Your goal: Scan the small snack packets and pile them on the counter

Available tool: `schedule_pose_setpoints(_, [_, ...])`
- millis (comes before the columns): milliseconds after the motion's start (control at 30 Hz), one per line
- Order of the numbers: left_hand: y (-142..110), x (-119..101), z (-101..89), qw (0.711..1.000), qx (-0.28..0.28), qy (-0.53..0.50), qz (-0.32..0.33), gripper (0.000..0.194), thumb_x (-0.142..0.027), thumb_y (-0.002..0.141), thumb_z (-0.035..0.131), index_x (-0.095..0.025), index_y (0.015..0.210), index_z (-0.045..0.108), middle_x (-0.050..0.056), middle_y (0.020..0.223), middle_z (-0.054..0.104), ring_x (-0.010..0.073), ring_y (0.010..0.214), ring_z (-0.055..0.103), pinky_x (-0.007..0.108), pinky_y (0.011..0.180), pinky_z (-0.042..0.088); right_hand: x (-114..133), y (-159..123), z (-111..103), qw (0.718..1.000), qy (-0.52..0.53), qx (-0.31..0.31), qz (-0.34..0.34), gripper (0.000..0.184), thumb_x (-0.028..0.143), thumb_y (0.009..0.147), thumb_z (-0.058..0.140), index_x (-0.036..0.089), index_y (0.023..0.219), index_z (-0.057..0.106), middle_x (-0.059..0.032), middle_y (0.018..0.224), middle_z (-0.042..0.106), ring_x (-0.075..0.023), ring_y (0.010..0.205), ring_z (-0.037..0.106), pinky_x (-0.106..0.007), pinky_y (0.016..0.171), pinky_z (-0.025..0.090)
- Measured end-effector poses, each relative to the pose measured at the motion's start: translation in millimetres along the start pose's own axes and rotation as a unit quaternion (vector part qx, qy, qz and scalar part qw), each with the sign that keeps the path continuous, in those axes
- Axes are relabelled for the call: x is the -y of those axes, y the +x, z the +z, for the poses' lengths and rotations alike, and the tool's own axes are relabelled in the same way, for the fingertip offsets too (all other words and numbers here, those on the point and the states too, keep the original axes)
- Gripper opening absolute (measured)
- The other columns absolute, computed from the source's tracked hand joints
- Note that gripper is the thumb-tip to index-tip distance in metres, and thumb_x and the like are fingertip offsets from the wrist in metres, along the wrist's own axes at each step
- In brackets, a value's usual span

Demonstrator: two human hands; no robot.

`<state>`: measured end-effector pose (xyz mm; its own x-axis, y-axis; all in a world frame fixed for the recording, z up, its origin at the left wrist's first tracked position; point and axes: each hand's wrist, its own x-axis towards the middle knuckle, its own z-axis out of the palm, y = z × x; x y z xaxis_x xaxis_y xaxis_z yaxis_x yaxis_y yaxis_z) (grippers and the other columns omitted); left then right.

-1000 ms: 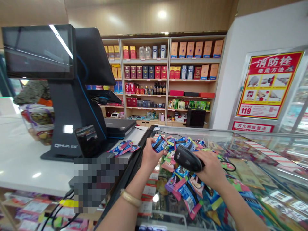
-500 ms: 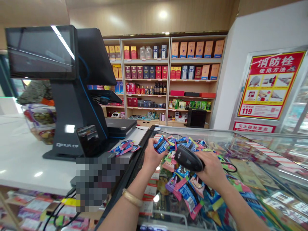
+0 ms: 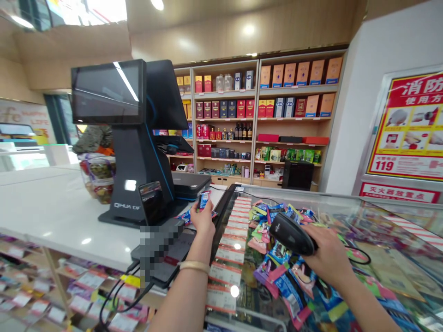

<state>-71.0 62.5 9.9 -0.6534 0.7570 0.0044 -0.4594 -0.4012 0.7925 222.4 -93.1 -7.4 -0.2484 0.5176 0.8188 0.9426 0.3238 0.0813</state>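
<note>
My left hand (image 3: 203,218) is closed on a small blue snack packet (image 3: 204,199), over the counter's edge beside the register. Just beneath it, partly hidden by the hand, several similar packets (image 3: 184,216) lie on the white counter. A black handheld barcode scanner (image 3: 292,234) is gripped in my right hand (image 3: 328,253), its head pointing left. Below the scanner a loose heap of blue, pink and green snack packets (image 3: 287,288) spreads over the glass display case (image 3: 254,306).
A black point-of-sale terminal (image 3: 129,166) with two screens stands on the white counter (image 3: 69,198). Beside its base is a dark flat device (image 3: 173,258) with cables. Price labels (image 3: 226,263) line the glass. Shelves of boxes (image 3: 224,110) stand behind.
My left hand has moved left with the packet, from beside the scanner to the packets near the register. My right hand still holds the scanner above the heap. The view has turned left.
</note>
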Motion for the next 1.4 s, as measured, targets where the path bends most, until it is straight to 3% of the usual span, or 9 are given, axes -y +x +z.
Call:
schedule_pose_setpoints(267, [6, -1, -2.7, 0.999, -0.004, -0.047, 0.011, 0.086, -0.004, 0.073, 0.065, -0.028, 0.145, 0.023, -0.001, 0.09, 0.059, 0.0107, 0.087, 0.066, 0.025, 0.081, 0.055, -4, -2, 0, 1.0, -0.017, -0.018, -0.002, 0.028, 0.028, 0.074, 0.055, 0.02, 0.098, 0.066, -0.0083, 0.093, 0.072, -0.0255, 0.086, 0.066, -0.035, 0.073, 0.045])
schedule_pose_setpoints(400, [1, -2, -2.3, 0.999, 0.018, -0.046, 0.001, 0.082, -0.005, 0.072, 0.064, -0.03, 0.141, 0.03, -0.001, 0.087, 0.058, 0.011, 0.083, 0.066, 0.027, 0.078, 0.056, -4, -1, 1, 1.0, -0.013, -0.014, 0.007, 0.029, 0.029, 0.073, 0.056, 0.02, 0.099, 0.066, -0.0086, 0.095, 0.072, -0.026, 0.087, 0.066, -0.036, 0.074, 0.045])
schedule_pose_setpoints(500, [-7, -4, -1.1, 0.998, 0.047, -0.027, -0.01, 0.065, -0.008, 0.069, 0.066, -0.025, 0.129, 0.046, -0.002, 0.083, 0.058, 0.0096, 0.073, 0.063, 0.024, 0.071, 0.054, -8, 0, 0, 1.0, -0.01, -0.021, 0.012, 0.032, 0.029, 0.071, 0.057, 0.02, 0.101, 0.065, -0.0086, 0.096, 0.072, -0.0262, 0.088, 0.066, -0.036, 0.075, 0.046])
schedule_pose_setpoints(633, [-34, -5, 4.8, 0.977, 0.202, 0.061, 0.014, 0.036, -0.024, 0.066, 0.07, -0.017, 0.1, 0.062, -0.001, 0.077, 0.06, 0.0104, 0.063, 0.06, 0.022, 0.057, 0.048, -23, -1, -4, 0.998, -0.02, -0.046, 0.042, 0.032, 0.029, 0.071, 0.057, 0.019, 0.1, 0.065, -0.0089, 0.093, 0.072, -0.0263, 0.085, 0.066, -0.037, 0.075, 0.047])
schedule_pose_setpoints(733, [-60, 0, 7.6, 0.915, 0.371, 0.15, 0.054, 0.029, -0.028, 0.063, 0.072, -0.017, 0.089, 0.065, 0.0, 0.073, 0.063, 0.0121, 0.06, 0.058, 0.023, 0.054, 0.044, -34, -2, -6, 0.996, -0.03, -0.051, 0.073, 0.029, 0.027, 0.072, 0.055, 0.019, 0.098, 0.066, -0.0088, 0.092, 0.072, -0.0261, 0.084, 0.065, -0.037, 0.074, 0.047])
schedule_pose_setpoints(833, [-81, 11, 4.6, 0.854, 0.444, 0.254, 0.1, 0.023, -0.022, 0.06, 0.075, -0.019, 0.082, 0.067, 0.0, 0.07, 0.063, 0.0132, 0.059, 0.057, 0.024, 0.057, 0.044, -37, -2, -8, 0.994, -0.032, -0.048, 0.089, 0.031, 0.026, 0.072, 0.054, 0.018, 0.099, 0.065, -0.0093, 0.091, 0.072, -0.0266, 0.085, 0.065, -0.037, 0.074, 0.047])
schedule_pose_setpoints(933, [-92, 24, -2.4, 0.83, 0.445, 0.306, 0.138, 0.028, -0.019, 0.054, 0.08, -0.022, 0.079, 0.066, -0.001, 0.069, 0.061, 0.0163, 0.066, 0.057, 0.026, 0.064, 0.045, -36, -1, -8, 0.994, -0.027, -0.048, 0.093, 0.03, 0.025, 0.072, 0.053, 0.018, 0.099, 0.065, -0.0095, 0.093, 0.072, -0.0262, 0.087, 0.065, -0.037, 0.076, 0.047])
schedule_pose_setpoints(1200, [-110, 41, -6.3, 0.826, 0.42, 0.352, 0.129, 0.054, -0.024, 0.044, 0.087, -0.022, 0.094, 0.066, 0.007, 0.091, 0.063, 0.0301, 0.097, 0.061, 0.039, 0.094, 0.044, -28, 1, -8, 0.996, -0.017, -0.022, 0.087, 0.028, 0.024, 0.072, 0.056, 0.018, 0.098, 0.065, -0.0074, 0.09, 0.071, -0.0252, 0.083, 0.065, -0.035, 0.074, 0.044])
schedule_pose_setpoints(1400, [-107, 41, -1.3, 0.841, 0.429, 0.304, 0.127, 0.045, -0.009, 0.045, 0.075, -0.024, 0.089, 0.073, 0.004, 0.086, 0.064, 0.0253, 0.093, 0.062, 0.035, 0.096, 0.044, -28, 0, -6, 0.996, -0.012, -0.028, 0.082, 0.03, 0.026, 0.072, 0.057, 0.018, 0.1, 0.065, -0.0081, 0.093, 0.072, -0.0255, 0.085, 0.066, -0.036, 0.074, 0.043])
